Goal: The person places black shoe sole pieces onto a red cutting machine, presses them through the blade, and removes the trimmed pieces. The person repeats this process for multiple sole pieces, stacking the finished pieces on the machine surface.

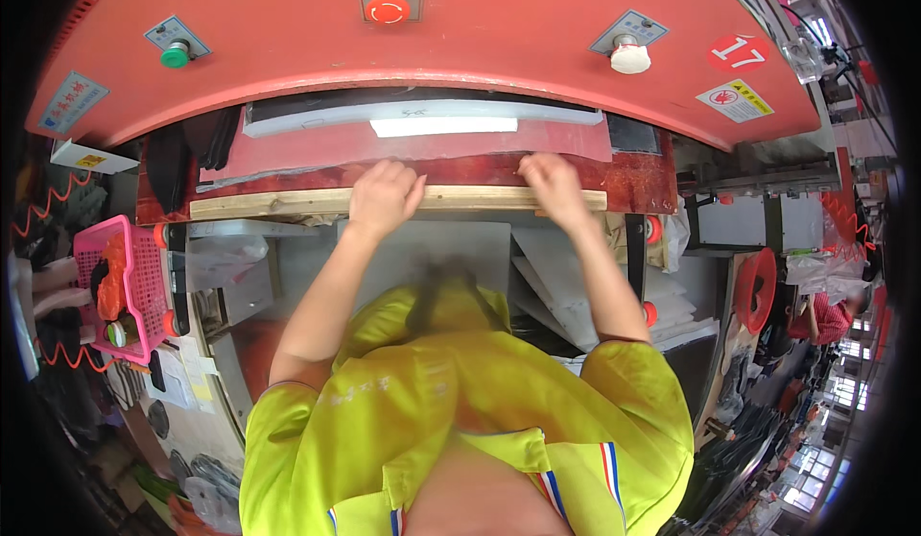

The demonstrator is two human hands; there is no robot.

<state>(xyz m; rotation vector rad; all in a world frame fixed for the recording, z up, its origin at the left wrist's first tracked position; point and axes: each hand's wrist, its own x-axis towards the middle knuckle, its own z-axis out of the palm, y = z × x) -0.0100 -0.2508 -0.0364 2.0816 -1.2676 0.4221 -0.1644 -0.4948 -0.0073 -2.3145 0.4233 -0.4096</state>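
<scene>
Both hands at the press bed: left hand [384, 195] curled shut on the wooden board [288, 203], right hand [552, 183] flat and open on the dark red sheet [633, 179] beneath the white cutting plate [422, 114]. Positioning step, apparently; next calls for squaring the sheet, then clearing fingers.

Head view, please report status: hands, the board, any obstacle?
Left hand and right hand both pressing on wooden board. Board under red press. Nothing between the hands.
</scene>
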